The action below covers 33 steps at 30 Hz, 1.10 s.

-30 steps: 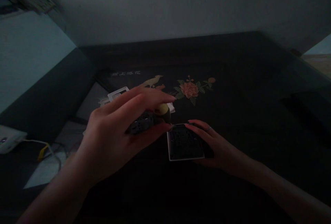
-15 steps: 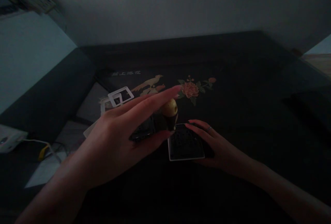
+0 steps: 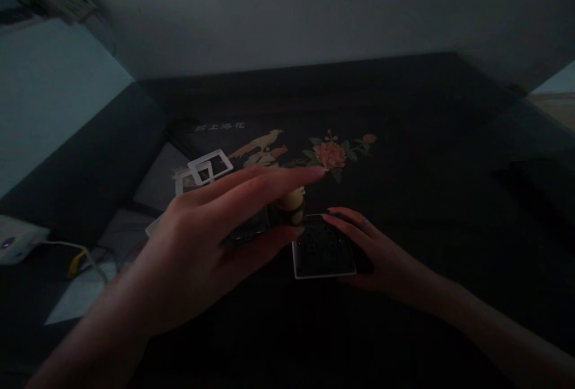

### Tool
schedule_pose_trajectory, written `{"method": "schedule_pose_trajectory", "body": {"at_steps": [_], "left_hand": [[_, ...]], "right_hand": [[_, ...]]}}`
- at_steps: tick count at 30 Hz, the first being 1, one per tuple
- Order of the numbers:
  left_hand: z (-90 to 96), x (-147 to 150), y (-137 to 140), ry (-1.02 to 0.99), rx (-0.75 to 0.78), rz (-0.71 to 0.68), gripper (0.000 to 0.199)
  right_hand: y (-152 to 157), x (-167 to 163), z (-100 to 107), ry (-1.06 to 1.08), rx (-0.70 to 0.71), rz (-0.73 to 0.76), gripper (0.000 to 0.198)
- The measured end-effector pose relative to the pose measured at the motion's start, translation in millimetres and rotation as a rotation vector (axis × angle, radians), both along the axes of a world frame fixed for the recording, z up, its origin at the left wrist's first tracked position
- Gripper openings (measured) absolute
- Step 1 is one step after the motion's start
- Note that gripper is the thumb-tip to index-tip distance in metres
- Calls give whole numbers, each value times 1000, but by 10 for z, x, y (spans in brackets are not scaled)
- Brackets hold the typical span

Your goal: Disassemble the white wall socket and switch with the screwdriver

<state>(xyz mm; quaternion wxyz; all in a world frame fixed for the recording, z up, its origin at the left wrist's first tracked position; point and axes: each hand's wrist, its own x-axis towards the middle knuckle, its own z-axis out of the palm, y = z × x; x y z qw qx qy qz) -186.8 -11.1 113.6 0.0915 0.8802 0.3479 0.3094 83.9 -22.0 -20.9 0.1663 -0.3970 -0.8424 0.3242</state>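
Observation:
My left hand [image 3: 224, 227] is closed around the yellow-and-black handle of a screwdriver [image 3: 291, 202], fingers over it and thumb below. Its shaft and tip are hard to see in the dim light. Just to the right, my right hand [image 3: 363, 245] grips the right side of a square wall socket panel [image 3: 323, 251]. The panel has a white rim, and its dark back faces up on the table. A dark part [image 3: 249, 227], partly hidden by my left hand, shows between thumb and fingers.
White square frames [image 3: 210, 167] lie beyond my left hand. At the left stands a white power strip [image 3: 20, 240] with a cable and a yellow piece [image 3: 76, 263]. The dark table [image 3: 426, 137] carries a printed flower and bird, and a wall rises behind it.
The screwdriver handle has turned and dipped slightly within my left hand, whose fingers have shifted a little to the right and down. My right hand and the panel stay in place.

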Motion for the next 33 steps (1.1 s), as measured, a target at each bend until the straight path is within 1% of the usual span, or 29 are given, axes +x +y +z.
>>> {"method": "schedule_pose_trajectory", "body": {"at_steps": [2,3,6,9,11,13,15,18,21,23,27,29,31,33], "left_hand": [[31,-38,-11,32,-29,4,48],[36,-46,-13,21,-20,13,47],[6,-19,-5,-35,60,43,37],[-51,46,18,-42,161,55,33],[-71,74,25,-36,188,59,31],[-62,72,17,-31,156,65,26],[-24,38,-4,-7,73,80,25],[43,-36,-33,54,-26,81,37],[58,-61,-32,51,6,56,42],[32,-32,-17,2,33,30,40],[-14,44,-1,-101,61,33,34],[1,45,-8,-88,24,25,32],[31,23,-18,-44,-28,17,35],[50,3,-24,-21,-52,41,39]], "right_hand": [[4,-2,2,-2,-5,0,87],[5,-3,3,-3,-7,0,87],[3,-2,4,-3,1,3,88],[-4,2,5,3,15,-1,88],[-6,5,2,7,15,0,87],[-3,5,-6,9,14,5,87],[4,1,-16,6,11,7,89],[11,-4,-17,15,18,9,89],[7,-3,1,18,20,13,87],[3,0,15,6,9,10,86],[2,1,21,12,3,8,87],[5,-1,20,12,8,9,87],[8,-3,23,0,3,9,87],[7,-3,28,-12,-4,13,86]]}}
